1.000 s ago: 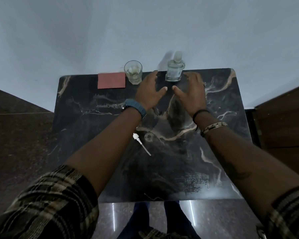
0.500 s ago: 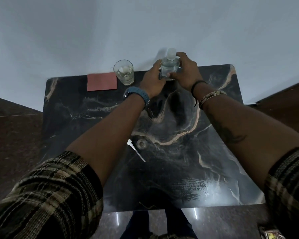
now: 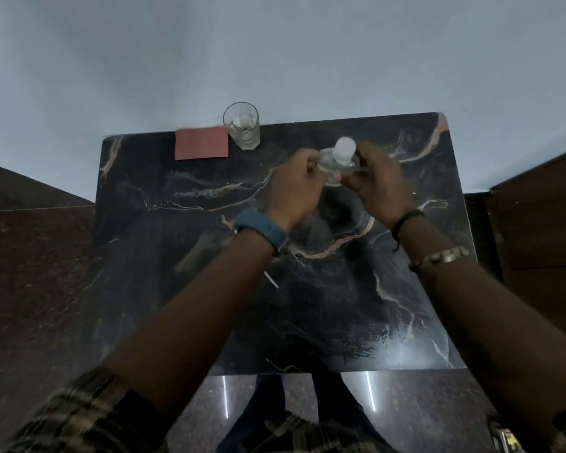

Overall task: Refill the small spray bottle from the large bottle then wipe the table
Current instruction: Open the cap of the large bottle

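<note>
I hold a clear large bottle [image 3: 335, 163] with a white cap [image 3: 345, 147] above the far middle of the black marble table [image 3: 151, 230]. My left hand [image 3: 293, 188] grips its left side and my right hand [image 3: 378, 183] grips its right side, so most of its body is hidden. The white tube end of a spray pump [image 3: 272, 280] pokes out from under my left forearm near the table's middle. The small spray bottle is hidden behind that arm. A pink cloth [image 3: 201, 144] lies flat at the far left edge.
A drinking glass [image 3: 241, 125] with a little liquid stands at the far edge, right of the pink cloth. A pale wall rises behind the table. Dark wooden furniture [image 3: 543, 230] flanks the right side, and dark stone floor lies to the left.
Both hands reached to the far edge, closed on the large bottle and lifted it a little toward me. The camera view has tilted, so my left arm now covers the pump and small bottle.
</note>
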